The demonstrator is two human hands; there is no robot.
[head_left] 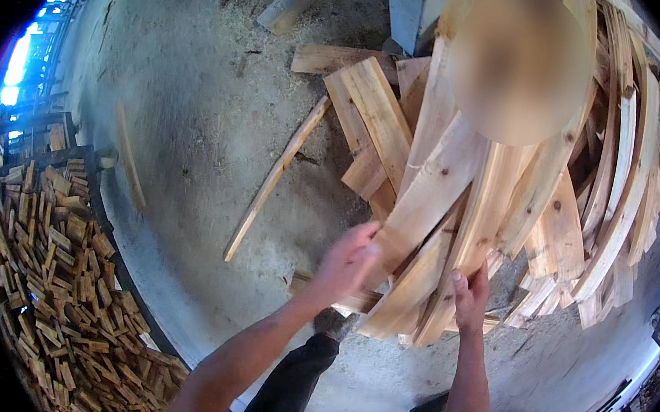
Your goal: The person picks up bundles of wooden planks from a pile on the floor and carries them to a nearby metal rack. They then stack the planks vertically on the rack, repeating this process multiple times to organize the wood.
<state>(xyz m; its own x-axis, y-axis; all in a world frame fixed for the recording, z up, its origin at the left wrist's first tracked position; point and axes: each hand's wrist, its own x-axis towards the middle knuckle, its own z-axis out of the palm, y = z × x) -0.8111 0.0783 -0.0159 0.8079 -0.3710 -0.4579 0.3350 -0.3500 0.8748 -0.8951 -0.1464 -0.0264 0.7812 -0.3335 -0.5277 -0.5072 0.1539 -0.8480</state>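
Observation:
A heap of long pale wooden planks, with knots showing, lies in front of me. My right hand [471,297] is closed at the near end of one wooden plank [489,204], its thumb along the edge. At the near left end of a wide board [433,191] is my left hand [347,261]. Motion smears its fingers, so I cannot tell whether they grip that board. Between the two hands, other plank ends [404,303] point toward me.
Short cut wood pieces [64,285] fill a large bin at the left. A thin strip [277,178] lies on the concrete floor [193,155]. Curved planks [624,169] pile up at the right. A round blur hides part of the heap's far side.

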